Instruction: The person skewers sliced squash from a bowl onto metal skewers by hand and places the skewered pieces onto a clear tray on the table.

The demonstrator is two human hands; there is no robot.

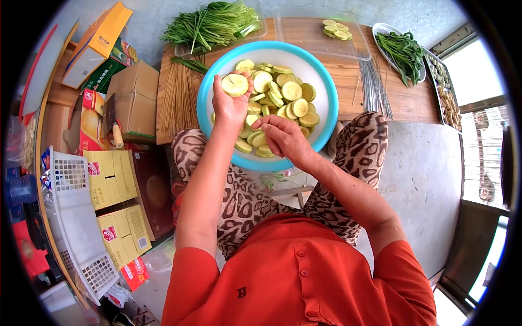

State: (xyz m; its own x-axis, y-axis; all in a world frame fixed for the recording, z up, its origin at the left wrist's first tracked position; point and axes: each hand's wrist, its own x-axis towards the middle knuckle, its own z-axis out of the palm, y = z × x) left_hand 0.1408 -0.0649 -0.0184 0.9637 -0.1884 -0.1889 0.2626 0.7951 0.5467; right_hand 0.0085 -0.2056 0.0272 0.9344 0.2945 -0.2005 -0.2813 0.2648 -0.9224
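My left hand (pixel 231 106) is raised over the left side of a white basin with a blue rim (pixel 333 100). It holds a round zucchini slice (pixel 235 85) between fingers and thumb, cut face up. My right hand (pixel 285 140) is closed in a pinch above the front of the basin. A thin skewer (pixel 289 161) seems to stick out below that hand; most of it is hidden. Many loose zucchini slices (pixel 292 91) are heaped in the basin, which sits between my knees at the table's edge.
Bamboo skewers (pixel 178 95) and metal skewers (pixel 374 89) lie on the wooden table (pixel 348 60). Behind are green stalks (pixel 215 24), a clear tray (pixel 296 32) with several slices, and a plate of leafy greens (pixel 401 54). Cartons (pixel 133 98) and a knife (pixel 116 130) stand left.
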